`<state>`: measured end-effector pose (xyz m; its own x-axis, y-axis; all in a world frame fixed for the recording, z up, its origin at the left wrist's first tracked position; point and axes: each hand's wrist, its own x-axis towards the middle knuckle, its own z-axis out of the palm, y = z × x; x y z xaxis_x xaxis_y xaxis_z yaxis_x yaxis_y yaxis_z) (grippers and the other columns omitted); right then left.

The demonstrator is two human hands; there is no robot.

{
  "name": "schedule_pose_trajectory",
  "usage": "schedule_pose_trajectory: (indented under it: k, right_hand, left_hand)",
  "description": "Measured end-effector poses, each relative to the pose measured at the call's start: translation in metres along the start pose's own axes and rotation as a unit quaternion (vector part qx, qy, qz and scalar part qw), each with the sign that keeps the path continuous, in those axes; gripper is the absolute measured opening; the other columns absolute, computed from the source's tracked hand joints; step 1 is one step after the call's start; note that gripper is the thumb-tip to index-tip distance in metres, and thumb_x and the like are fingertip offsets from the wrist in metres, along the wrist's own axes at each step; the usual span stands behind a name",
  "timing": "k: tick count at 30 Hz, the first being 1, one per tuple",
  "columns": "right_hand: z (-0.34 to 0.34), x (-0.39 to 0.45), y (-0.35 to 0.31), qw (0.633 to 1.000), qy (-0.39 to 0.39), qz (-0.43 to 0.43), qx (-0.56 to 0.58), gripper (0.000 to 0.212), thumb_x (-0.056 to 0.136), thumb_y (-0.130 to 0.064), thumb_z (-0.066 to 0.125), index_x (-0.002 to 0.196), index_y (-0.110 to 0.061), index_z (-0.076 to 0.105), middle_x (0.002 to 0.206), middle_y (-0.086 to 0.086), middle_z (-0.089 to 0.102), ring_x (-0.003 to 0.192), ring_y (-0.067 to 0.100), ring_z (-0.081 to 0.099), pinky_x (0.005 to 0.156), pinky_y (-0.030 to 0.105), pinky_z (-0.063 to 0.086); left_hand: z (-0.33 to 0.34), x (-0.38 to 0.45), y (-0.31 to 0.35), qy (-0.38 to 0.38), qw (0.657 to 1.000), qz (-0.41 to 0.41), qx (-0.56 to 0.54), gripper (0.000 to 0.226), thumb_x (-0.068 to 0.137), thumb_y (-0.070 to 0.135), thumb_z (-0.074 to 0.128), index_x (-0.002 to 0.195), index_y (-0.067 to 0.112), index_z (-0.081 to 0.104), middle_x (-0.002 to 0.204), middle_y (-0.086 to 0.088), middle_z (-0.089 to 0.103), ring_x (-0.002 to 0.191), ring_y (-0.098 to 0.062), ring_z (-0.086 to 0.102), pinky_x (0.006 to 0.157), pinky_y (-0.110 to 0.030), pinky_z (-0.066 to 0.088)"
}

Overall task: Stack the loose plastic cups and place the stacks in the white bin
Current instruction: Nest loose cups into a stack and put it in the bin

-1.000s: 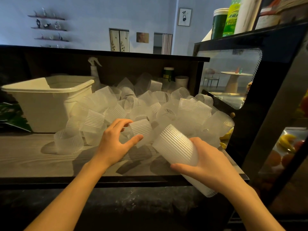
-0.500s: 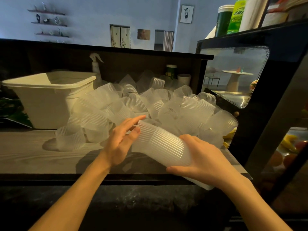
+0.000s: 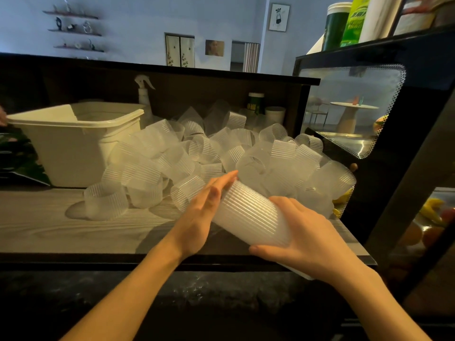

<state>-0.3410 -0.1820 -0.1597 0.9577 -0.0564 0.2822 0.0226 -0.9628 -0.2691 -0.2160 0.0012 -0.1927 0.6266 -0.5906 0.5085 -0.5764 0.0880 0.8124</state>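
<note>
A stack of ribbed translucent cups (image 3: 248,215) lies tilted in front of me, its closed end pointing up and left. My right hand (image 3: 305,239) grips the stack from the right side near its lower half. My left hand (image 3: 204,212) is flat with fingers together, the palm pressed against the stack's upper end. Behind the hands, a big heap of loose ribbed cups (image 3: 221,156) covers the wooden counter. The white bin (image 3: 73,143) stands at the back left, and I see nothing inside it from here.
A single cup (image 3: 104,201) stands apart on the wooden counter (image 3: 49,230) left of the heap. A spray bottle (image 3: 145,97) and jars (image 3: 256,103) stand behind. A black glass display case (image 3: 369,124) closes off the right side. Someone's fingers (image 3: 2,116) touch the bin's left rim.
My left hand lifted one loose cup from the heap, slid it onto the stack's end, and now presses flat against it. My right hand tilted the stack toward the left.
</note>
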Motion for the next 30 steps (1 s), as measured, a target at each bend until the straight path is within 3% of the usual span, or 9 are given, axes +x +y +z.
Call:
schedule_pose_trajectory:
  k: [2, 5, 8, 12, 16, 20, 23, 27, 30]
  right_hand:
    - [-0.003, -0.004, 0.003, 1.0, 0.014, 0.01, 0.005, 0.086, 0.062, -0.083, 0.056, 0.133, -0.041, 0.031, 0.119, -0.022, 0.045, 0.103, 0.003, 0.051, 0.086, 0.03, 0.048]
    - [-0.008, -0.01, 0.011, 0.999, 0.031, 0.036, 0.012, 0.086, 0.061, -0.083, 0.054, 0.132, -0.039, 0.033, 0.117, -0.021, 0.047, 0.102, 0.004, 0.052, 0.085, 0.032, 0.051]
    - [-0.011, -0.014, 0.019, 0.997, 0.043, 0.056, 0.022, 0.088, 0.061, -0.083, 0.054, 0.133, -0.037, 0.035, 0.118, -0.019, 0.048, 0.102, 0.004, 0.052, 0.086, 0.033, 0.051]
    - [-0.012, -0.016, 0.019, 0.997, 0.04, 0.062, 0.019, 0.087, 0.064, -0.08, 0.057, 0.135, -0.035, 0.034, 0.118, -0.019, 0.046, 0.102, 0.002, 0.049, 0.085, 0.028, 0.049]
    - [-0.01, -0.015, 0.018, 0.997, 0.037, 0.066, 0.018, 0.087, 0.066, -0.079, 0.059, 0.136, -0.035, 0.033, 0.12, -0.019, 0.046, 0.103, 0.002, 0.049, 0.086, 0.026, 0.048]
    - [-0.009, -0.014, 0.019, 0.997, 0.035, 0.069, 0.026, 0.087, 0.066, -0.078, 0.06, 0.136, -0.035, 0.034, 0.121, -0.019, 0.047, 0.104, 0.002, 0.049, 0.085, 0.024, 0.048]
    - [-0.01, -0.013, 0.019, 0.997, 0.032, 0.07, 0.026, 0.086, 0.066, -0.078, 0.059, 0.136, -0.035, 0.034, 0.122, -0.018, 0.047, 0.104, 0.002, 0.049, 0.084, 0.023, 0.047]
    - [-0.009, -0.012, 0.019, 0.997, 0.028, 0.071, 0.023, 0.086, 0.067, -0.078, 0.06, 0.136, -0.035, 0.034, 0.123, -0.018, 0.048, 0.104, 0.002, 0.049, 0.085, 0.024, 0.048]
    - [-0.009, -0.011, 0.02, 0.997, 0.022, 0.07, 0.02, 0.086, 0.066, -0.078, 0.059, 0.136, -0.034, 0.034, 0.123, -0.018, 0.048, 0.105, 0.002, 0.049, 0.086, 0.026, 0.049]
  left_hand:
    - [-0.005, 0.01, 0.001, 0.071, 0.996, 0.03, 0.051, 0.068, 0.09, 0.071, 0.033, 0.139, 0.027, 0.049, 0.131, 0.015, 0.057, 0.124, -0.001, 0.051, 0.101, -0.018, 0.042]
    - [-0.017, 0.024, -0.005, 0.126, 0.962, 0.071, 0.234, 0.054, 0.087, 0.05, 0.048, 0.133, 0.022, 0.054, 0.124, 0.01, 0.057, 0.116, -0.002, 0.053, 0.099, -0.023, 0.044]
    - [-0.029, 0.033, -0.015, 0.031, 0.886, 0.087, 0.454, 0.065, 0.084, 0.043, 0.056, 0.145, 0.022, 0.043, 0.141, 0.003, 0.044, 0.131, -0.017, 0.04, 0.109, -0.044, 0.038]
    - [-0.032, 0.038, -0.026, -0.071, 0.782, 0.056, 0.617, 0.087, 0.084, 0.038, 0.066, 0.155, 0.021, 0.019, 0.161, -0.002, 0.018, 0.149, -0.022, 0.01, 0.118, -0.039, 0.011]
    - [-0.028, 0.044, -0.037, -0.066, 0.759, 0.055, 0.645, 0.082, 0.086, 0.036, 0.067, 0.154, 0.021, 0.023, 0.157, -0.003, 0.026, 0.148, -0.024, 0.013, 0.118, -0.04, 0.01]
    - [-0.027, 0.05, -0.043, -0.037, 0.755, 0.096, 0.647, 0.075, 0.069, 0.024, 0.082, 0.137, 0.012, 0.053, 0.135, -0.009, 0.054, 0.132, -0.031, 0.044, 0.109, -0.047, 0.034]
    - [-0.026, 0.054, -0.046, -0.006, 0.753, 0.128, 0.646, 0.073, 0.054, 0.025, 0.092, 0.119, 0.007, 0.063, 0.119, -0.01, 0.064, 0.116, -0.031, 0.058, 0.101, -0.047, 0.044]
    - [-0.028, 0.056, -0.054, 0.011, 0.738, 0.167, 0.654, 0.096, 0.046, 0.035, 0.095, 0.129, 0.011, 0.052, 0.117, -0.006, 0.064, 0.115, -0.025, 0.054, 0.102, -0.042, 0.045]
    - [-0.03, 0.059, -0.053, 0.001, 0.714, 0.178, 0.677, 0.111, 0.044, 0.029, 0.092, 0.139, 0.019, 0.036, 0.12, -0.006, 0.061, 0.112, -0.024, 0.046, 0.099, -0.037, 0.033]
